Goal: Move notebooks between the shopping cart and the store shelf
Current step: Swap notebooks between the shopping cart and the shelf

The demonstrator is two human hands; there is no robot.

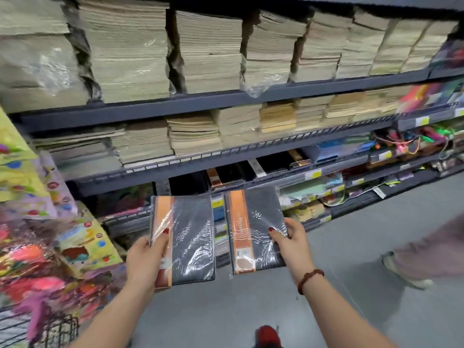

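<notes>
- Centrally, two shrink-wrapped notebooks are held side by side in front of the store shelf (226, 99), each with a dark grey cover and an orange band along its left edge.
- Left notebook (184, 241): gripped at its lower left edge by the left hand (144, 262), thumb on the front cover over the orange band, remaining fingers hidden behind; the hand is clamped on it.
- Right notebook (256, 228): gripped at its right edge by the right hand (291, 243), thumb pressed on the dark cover, fingers wrapped behind; this hand is likewise clamped on its notebook. A beaded bracelet (310, 280) circles the right wrist.
- Relation of the two: the notebooks are just beside one another with a narrow gap between them, both tilted slightly, and both held in the air below the shelf's middle tiers; neither touches the shelf.
- Shelf, directly behind the notebooks: a tier holding similar dark, orange-banded notebooks (226, 178) lying flat.
- Shelf, above that tier: two tiers of pale paper stacks (208, 51), some wrapped in clear plastic.
- Shelf, to the right of the notebooks: coloured stationery and yellow price tags (312, 174) along the tier edges.
- Left of the shelf: brightly coloured packaged goods (35, 242), with dark wire mesh (56, 330) below them; whether this mesh is the cart cannot be told.
- Right of the shelf, on the grey floor (351, 247): another person's leg and pale shoe (404, 271).
</notes>
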